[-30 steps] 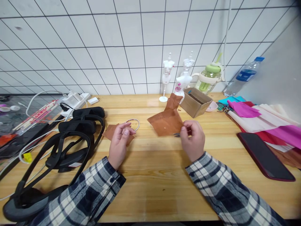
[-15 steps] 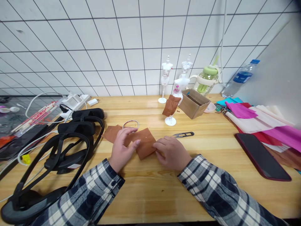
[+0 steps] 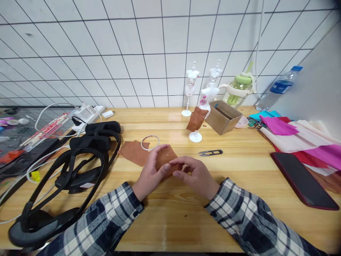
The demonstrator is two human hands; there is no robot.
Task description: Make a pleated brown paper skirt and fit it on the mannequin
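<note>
A small brown cloth piece (image 3: 167, 156) lies between my hands at the middle of the table. My left hand (image 3: 153, 172) has its thumb and fingers around the cloth's left side. My right hand (image 3: 195, 174) is curled at the cloth's right edge, thumb and index finger near each other; whether cloth is between them is too small to tell. Further left lies a second brown cloth (image 3: 134, 153), with a silver ring (image 3: 150, 142) on its upper right part. Black thread snips (image 3: 211, 153) rest to the right, beyond my right hand.
Small white mannequins (image 3: 209, 95), one draped with brown cloth (image 3: 197, 119), stand by a cardboard box (image 3: 223, 117). Black headsets (image 3: 77, 174) fill the left side. A phone (image 3: 303, 179), colourful fabrics (image 3: 301, 137) and a bottle (image 3: 278, 88) are at the right.
My left hand has moved right, away from the ring and left cloth, onto the small cloth. My right fingers have shifted over the cloth's right edge. The view has turned slightly left.
</note>
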